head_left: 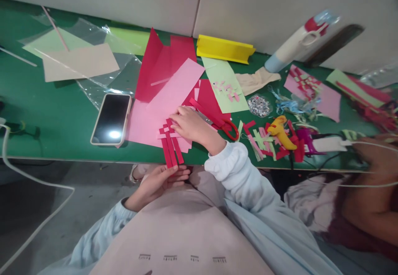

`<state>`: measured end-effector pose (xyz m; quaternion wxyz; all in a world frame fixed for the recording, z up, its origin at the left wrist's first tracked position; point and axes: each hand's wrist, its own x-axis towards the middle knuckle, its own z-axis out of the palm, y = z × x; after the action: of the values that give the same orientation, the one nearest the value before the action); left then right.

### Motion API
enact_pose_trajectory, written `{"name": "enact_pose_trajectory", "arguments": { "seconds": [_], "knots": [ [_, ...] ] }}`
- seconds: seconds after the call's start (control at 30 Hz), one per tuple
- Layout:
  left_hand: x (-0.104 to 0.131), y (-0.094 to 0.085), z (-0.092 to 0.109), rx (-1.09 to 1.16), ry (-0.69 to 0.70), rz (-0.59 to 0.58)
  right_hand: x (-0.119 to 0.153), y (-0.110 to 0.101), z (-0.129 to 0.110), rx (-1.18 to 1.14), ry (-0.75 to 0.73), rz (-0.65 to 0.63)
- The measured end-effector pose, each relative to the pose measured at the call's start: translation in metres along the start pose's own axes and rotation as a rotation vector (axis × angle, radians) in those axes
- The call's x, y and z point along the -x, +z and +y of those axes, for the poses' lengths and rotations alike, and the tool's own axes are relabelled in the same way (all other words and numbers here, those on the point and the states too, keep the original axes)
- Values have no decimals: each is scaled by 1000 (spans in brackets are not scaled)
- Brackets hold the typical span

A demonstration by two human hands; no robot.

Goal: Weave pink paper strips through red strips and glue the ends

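Worktop in head view: green surface, pale edge strip along the near side, grey-white wall panels behind it, grey floor below with a white cable looping across. Right hand lies flat on the worktop, fingers together, pressing down on the woven red strips, which sit on a pink sheet right at the near edge and overhang it. Left hand is below the edge, nearer the body, fingers loosely curled, fingertips touching the lower ends of the same red strips. Left of the right hand: phone, screen up, reflecting a light. Just right of it: red-handled scissors, blades partly under the hand. Beyond the hand: red paper, light green sheet with small pink bits, yellow folded card. Further right: pile of googly eyes, yellow glue gun on loose strips, tilted bottle. Far left: clear plastic bag with beige and green sheets. Right edge: another person's arm, blurred and cut off; items near it are smeared, hard to make out. Own lap and sleeves hide the floor below.
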<state>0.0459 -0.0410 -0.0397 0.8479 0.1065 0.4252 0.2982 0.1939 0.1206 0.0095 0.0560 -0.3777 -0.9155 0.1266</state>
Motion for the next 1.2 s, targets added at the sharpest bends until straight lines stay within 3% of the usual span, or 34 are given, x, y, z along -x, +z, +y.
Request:
{"name": "enact_pose_trajectory", "arguments": {
  "seconds": [0.23, 0.47, 0.67, 0.8, 1.0, 1.2],
  "knots": [
    [2, 2, -1, -8, 50, 34, 20, 2, -13, -68, 11, -18],
    [14, -2, -8, -132, -20, -29, 42, 7, -25, -56, 8, -22],
    [10, -2, -7, -121, 202, 100, 62, 17, -31, -93, -18, 22],
    [6, 1, -6, -169, 265, 180, 71, 18, -33, -153, -16, 28],
    [8, 0, -5, -296, 293, 213, 64, 14, -33, -291, -59, 66],
    [16, -2, 4, -390, 291, 201, 49, 14, -32, -553, -86, 20]
  ]
}}
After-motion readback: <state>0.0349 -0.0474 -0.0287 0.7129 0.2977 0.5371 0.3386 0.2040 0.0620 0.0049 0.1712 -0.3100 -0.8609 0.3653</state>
